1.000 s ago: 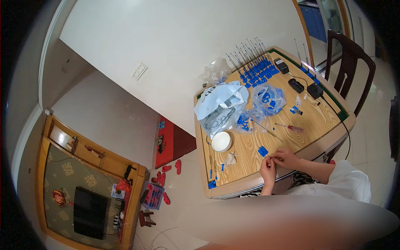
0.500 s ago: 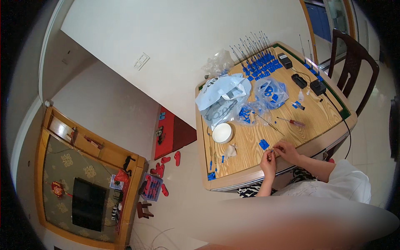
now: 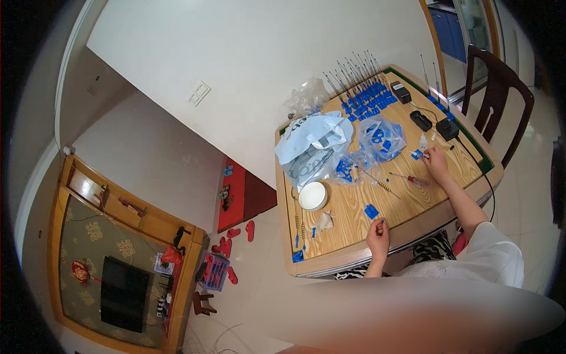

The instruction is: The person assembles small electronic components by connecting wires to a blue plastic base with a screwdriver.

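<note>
Head-worn fisheye, downward over table [image 3: 348, 233]

Red slippers [image 3: 222, 246] lie beside a purple basket [image 3: 221, 276], near a small brown stool [image 3: 198, 303].

Soft light; 1 patch below seems blurred.

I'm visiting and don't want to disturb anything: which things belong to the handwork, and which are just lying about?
Likely in the work:
tiny blue piece in the left hand
small blue piece by the right hand
blue-based springs
red-handled screwdriver
bagged blue parts

Likely just lying about:
red slippers
purple basket
wooden stool
television
</note>
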### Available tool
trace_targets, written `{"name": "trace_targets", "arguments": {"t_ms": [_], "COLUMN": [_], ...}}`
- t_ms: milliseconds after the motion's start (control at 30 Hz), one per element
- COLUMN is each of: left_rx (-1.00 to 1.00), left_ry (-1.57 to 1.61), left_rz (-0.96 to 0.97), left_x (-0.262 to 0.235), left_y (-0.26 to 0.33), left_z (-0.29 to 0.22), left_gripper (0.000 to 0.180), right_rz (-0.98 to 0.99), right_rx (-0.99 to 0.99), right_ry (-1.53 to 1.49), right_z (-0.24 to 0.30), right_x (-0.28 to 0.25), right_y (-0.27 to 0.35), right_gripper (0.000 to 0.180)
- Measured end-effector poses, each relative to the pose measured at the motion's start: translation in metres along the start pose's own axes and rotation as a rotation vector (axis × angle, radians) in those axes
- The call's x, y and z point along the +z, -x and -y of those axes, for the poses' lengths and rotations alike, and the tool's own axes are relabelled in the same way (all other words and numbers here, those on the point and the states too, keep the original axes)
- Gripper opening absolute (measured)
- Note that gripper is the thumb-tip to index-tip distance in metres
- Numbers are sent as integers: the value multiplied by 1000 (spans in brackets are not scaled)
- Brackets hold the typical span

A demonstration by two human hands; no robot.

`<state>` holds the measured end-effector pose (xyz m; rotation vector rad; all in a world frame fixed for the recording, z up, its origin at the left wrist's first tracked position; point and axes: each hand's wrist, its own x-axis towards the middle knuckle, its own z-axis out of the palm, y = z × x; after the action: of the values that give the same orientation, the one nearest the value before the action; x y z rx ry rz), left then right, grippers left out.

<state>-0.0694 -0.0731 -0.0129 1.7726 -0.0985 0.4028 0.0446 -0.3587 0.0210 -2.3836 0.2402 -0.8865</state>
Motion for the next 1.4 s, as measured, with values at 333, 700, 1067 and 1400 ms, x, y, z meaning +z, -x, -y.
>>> {"name": "trace_targets", "arguments": {"t_ms": [333, 700, 1067, 1400], "left_rx": [0, 111, 376, 424], "left_ry": [-41, 4, -366, -398], "left_rz": [-2, -119, -354, -322], "left_x": [1, -46, -121, -123], "left_y": [-3, -35, -79, -78], "left_z": [-1, -32, -120, -123], "left_gripper": [11, 9, 14, 13], "right_rz": [200, 286, 659, 732], "right_rx": [184, 214, 40, 69], "right_ry": [7, -787, -1294, -1419], "right_z": [-12, -8, 215, 261], "right_x": [5, 18, -27, -13], "right_y": [-12, -3, 25, 52], "right_gripper": [19, 13, 14, 14]}}
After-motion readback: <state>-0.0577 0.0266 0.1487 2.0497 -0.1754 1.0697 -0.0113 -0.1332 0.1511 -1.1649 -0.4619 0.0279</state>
